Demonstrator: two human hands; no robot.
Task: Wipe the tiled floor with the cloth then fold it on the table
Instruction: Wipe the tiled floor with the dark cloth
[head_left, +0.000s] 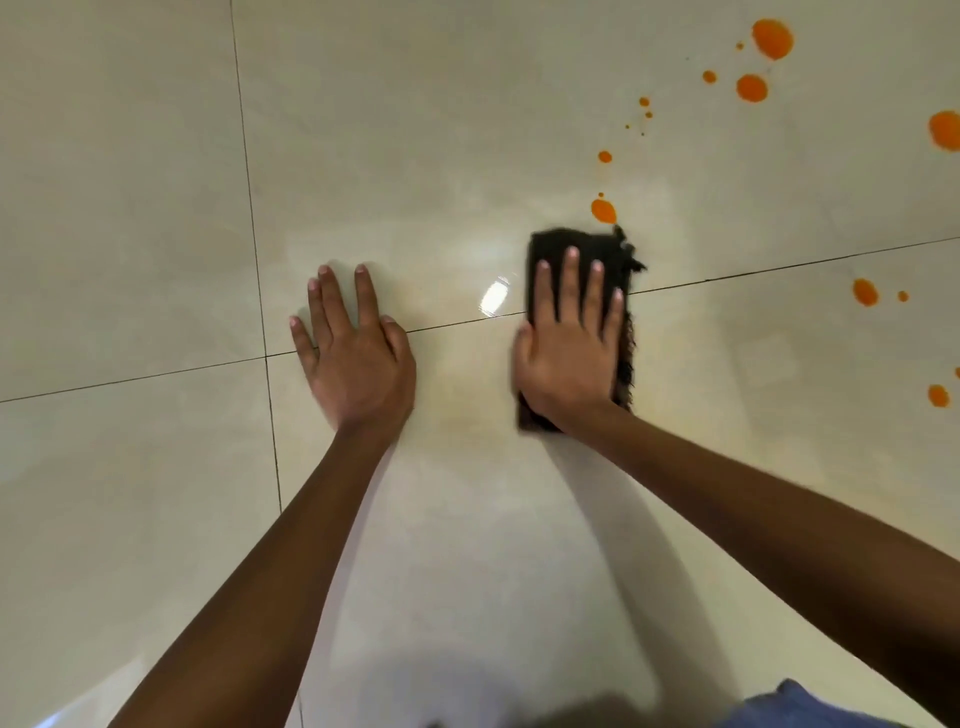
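Note:
A dark brown folded cloth (597, 249) lies flat on the glossy cream tiled floor (441, 156), just right of centre. My right hand (569, 348) presses down on it with fingers spread, covering most of it. My left hand (353, 348) rests flat on the bare tile to the left, fingers apart, holding nothing. An orange drop (603, 210) sits just beyond the cloth's far edge. More orange spots (772, 38) are scattered over the tiles to the upper right and right. The cloth's edges look slightly blurred.
Dark grout lines (249, 208) cross the floor between large tiles. A bit of blue fabric (800, 706) shows at the bottom right. A bright light glare (493, 296) lies between my hands. No table is in view.

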